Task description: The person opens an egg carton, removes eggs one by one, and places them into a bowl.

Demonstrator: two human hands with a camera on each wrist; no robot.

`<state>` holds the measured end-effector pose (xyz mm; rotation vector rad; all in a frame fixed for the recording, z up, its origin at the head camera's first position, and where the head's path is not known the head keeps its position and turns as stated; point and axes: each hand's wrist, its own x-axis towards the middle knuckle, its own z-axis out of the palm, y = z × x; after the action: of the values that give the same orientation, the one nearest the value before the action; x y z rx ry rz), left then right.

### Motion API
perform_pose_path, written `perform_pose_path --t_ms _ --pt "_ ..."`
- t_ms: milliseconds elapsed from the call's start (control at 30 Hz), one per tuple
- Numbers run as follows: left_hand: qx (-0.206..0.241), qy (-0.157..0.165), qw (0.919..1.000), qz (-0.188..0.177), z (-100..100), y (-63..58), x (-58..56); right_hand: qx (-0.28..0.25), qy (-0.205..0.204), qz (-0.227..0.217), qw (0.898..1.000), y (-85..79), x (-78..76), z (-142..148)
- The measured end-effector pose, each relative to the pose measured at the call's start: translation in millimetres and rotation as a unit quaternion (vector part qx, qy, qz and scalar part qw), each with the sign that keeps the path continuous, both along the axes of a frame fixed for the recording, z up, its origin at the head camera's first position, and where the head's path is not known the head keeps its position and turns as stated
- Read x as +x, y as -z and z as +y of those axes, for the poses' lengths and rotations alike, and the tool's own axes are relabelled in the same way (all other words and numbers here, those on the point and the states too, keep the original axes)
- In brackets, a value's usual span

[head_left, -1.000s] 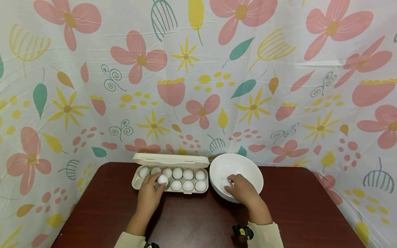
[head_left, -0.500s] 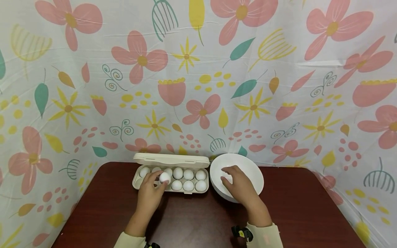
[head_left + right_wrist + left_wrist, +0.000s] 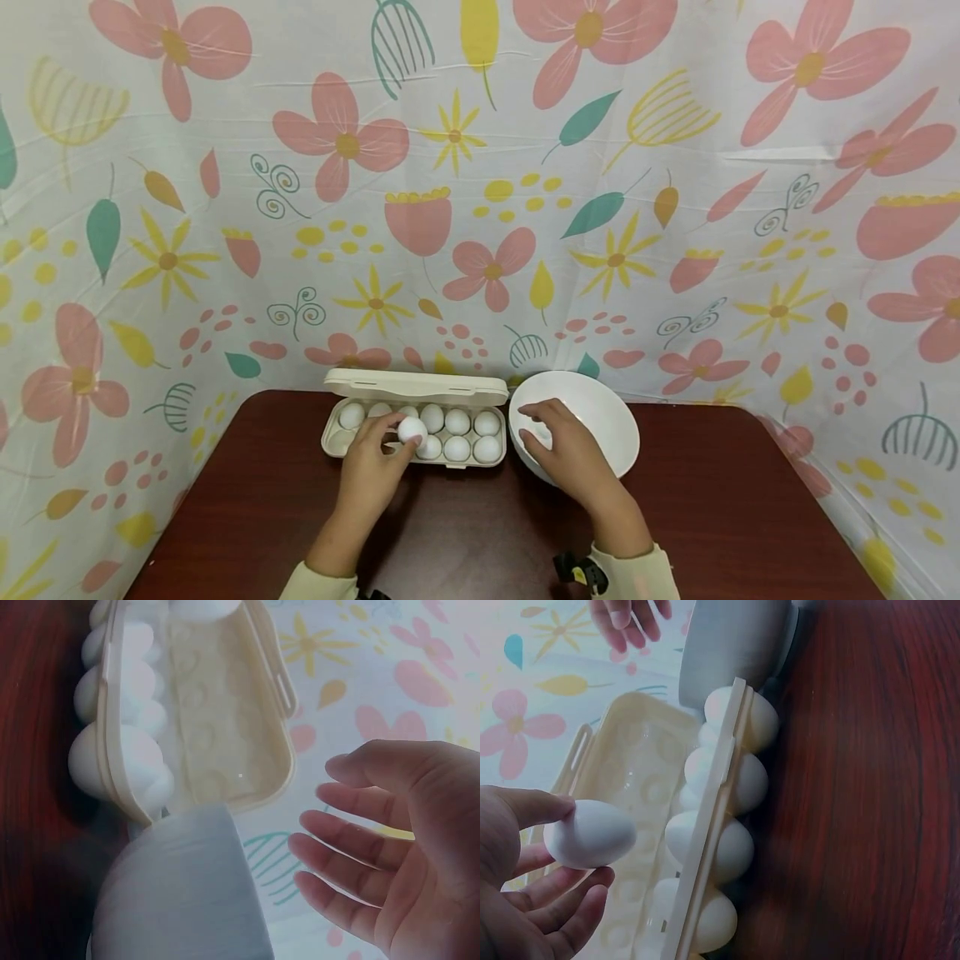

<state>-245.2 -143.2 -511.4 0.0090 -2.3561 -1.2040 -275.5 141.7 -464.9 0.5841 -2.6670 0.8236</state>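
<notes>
My left hand (image 3: 375, 471) pinches a white egg (image 3: 412, 430) between thumb and fingertips, raised over the front row of the egg carton (image 3: 416, 384). In the left wrist view the held egg (image 3: 592, 834) lies on its side in the fingers. The carton's lid stands open, and several white eggs (image 3: 457, 422) sit in its cups; an empty cup shows at the front left. Over the white bowl (image 3: 603, 408) hovers my right hand (image 3: 570, 450), fingers spread and relaxed, holding nothing. A rounded white shape in the bowl is partly hidden behind those fingers.
Carton and bowl stand side by side at the back of a dark red wooden table (image 3: 480, 533). Right behind them hangs a white cloth (image 3: 420, 300) printed with flowers, which also runs along both sides.
My right hand has let go of what it held in the bowl, risen and shifted left. The left hand, still holding its egg, has drifted slightly right.
</notes>
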Motion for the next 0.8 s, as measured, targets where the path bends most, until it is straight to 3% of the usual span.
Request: perform_pose_path --t_ms 600,800 --pt "-0.016 0.051 0.9986 -0.005 16.5 -7.0 8.6 -0.016 -0.068 0.005 0.998 1.5 8.8 -17.1" --pt "0.006 0.079 0.9968 -0.013 20.5 -7.2 10.4 -0.005 -0.086 0.009 0.996 -0.1 12.2 -22.7"
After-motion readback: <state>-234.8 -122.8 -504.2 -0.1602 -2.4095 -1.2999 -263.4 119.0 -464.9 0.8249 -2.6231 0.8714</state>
